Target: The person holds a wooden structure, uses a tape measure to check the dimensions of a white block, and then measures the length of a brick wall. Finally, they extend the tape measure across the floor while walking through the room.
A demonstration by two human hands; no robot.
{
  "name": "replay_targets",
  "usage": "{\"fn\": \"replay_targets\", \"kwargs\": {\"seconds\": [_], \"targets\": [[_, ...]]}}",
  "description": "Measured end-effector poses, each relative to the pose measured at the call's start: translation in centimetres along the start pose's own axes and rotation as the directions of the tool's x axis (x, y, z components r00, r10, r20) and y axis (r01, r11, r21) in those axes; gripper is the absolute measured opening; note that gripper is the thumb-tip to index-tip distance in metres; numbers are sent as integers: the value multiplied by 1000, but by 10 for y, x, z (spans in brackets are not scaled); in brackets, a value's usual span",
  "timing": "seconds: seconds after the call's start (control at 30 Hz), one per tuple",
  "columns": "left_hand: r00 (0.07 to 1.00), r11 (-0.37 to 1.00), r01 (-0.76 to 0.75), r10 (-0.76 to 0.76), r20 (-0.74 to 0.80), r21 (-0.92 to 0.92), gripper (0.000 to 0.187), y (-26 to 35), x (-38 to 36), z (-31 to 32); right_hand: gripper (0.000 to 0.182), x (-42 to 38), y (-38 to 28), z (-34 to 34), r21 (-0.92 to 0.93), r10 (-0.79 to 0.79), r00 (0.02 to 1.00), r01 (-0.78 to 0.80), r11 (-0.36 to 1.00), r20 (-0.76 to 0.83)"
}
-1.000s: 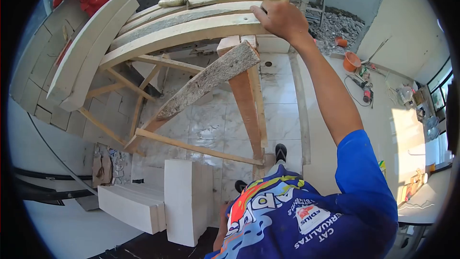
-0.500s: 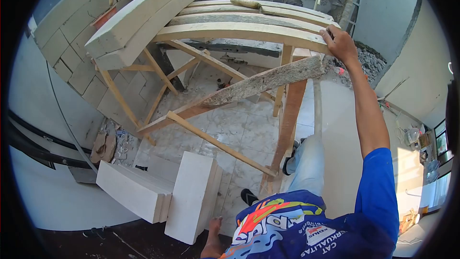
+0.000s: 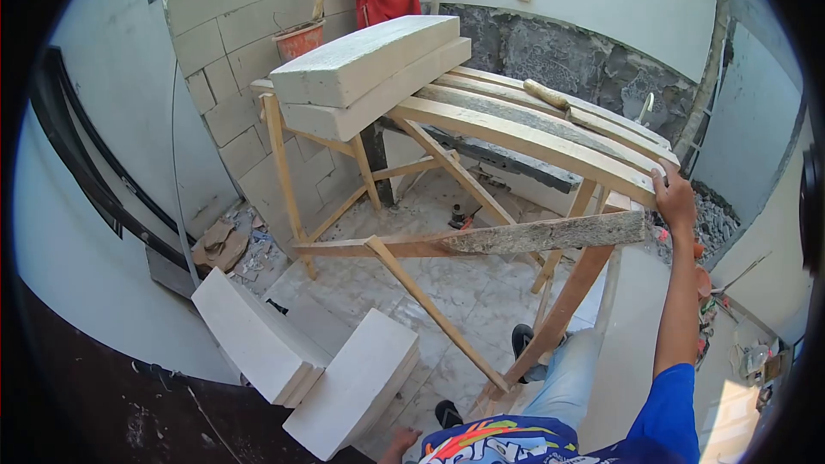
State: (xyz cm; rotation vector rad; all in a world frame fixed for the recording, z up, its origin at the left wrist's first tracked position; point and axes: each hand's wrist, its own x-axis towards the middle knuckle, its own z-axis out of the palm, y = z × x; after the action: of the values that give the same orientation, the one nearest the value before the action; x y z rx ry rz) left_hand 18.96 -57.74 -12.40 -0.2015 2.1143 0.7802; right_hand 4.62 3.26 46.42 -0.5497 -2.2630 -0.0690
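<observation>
Right hand (image 3: 676,199) gripping a long pale wooden plank (image 3: 524,143), frame right; left hand (image 3: 404,441), bottom, can't tell; two thick white blocks (image 3: 369,56) up, others low.

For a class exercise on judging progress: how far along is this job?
Seemingly done: two pale blocks lie stacked on the wooden stand.
In hand: the right hand holds the front plank's end; the left hand hangs low.
Possibly left: the lower blocks, still off the stand. The pictures show no final count.
</observation>
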Motion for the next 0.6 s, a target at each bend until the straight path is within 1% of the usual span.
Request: {"fn": "replay_targets", "kwargs": {"seconds": [0.03, 0.1, 0.13, 0.17, 0.2, 0.23, 0.37, 0.47, 0.6], "targets": [[1000, 999, -14, 14, 3, -34, 51, 3, 0, -2, 39, 1, 1, -1, 29, 62, 996, -64, 998, 61], [999, 993, -36, 37, 10, -109, 45, -28, 15, 25, 38, 0, 1, -1, 32, 50, 998, -51, 998, 41], [1000, 985, -20, 24, 21, -173, 43, -39, 19, 32, 38, 2, -1, 1, 39, 39, 999, -40, 998, 30], [1000, 971, -2, 9, 28, -241, 42, -49, 21, 35, 44, 4, -6, -7, -7, 38, 990, -37, 999, 138], [1000, 950, 16, -8, 28, -312, 41, -53, 24, 29, 45, 4, -8, -10, -32, 44, 988, -40, 999, 145], [1000, 945, 11, -11, 2, -325, 41, -55, 22, 24, 47, 3, -7, -10, -51, 46, 987, -38, 998, 152], [990, 961, -1, -39, -138, -276, 40, -64, 19, 5, 53, 1, -6, -5, -69, 64, 989, -55, 996, 135], [980, 974, -7, -38, -195, -226, 39, -69, 20, -6, 53, -1, -12, -7, -92, 87, 990, -77, 993, 115], [965, 987, -2, -41, -261, -162, 39, -74, 21, -10, 47, 1, -9, -5, -77, 52, 992, -43, 996, 119]]}}
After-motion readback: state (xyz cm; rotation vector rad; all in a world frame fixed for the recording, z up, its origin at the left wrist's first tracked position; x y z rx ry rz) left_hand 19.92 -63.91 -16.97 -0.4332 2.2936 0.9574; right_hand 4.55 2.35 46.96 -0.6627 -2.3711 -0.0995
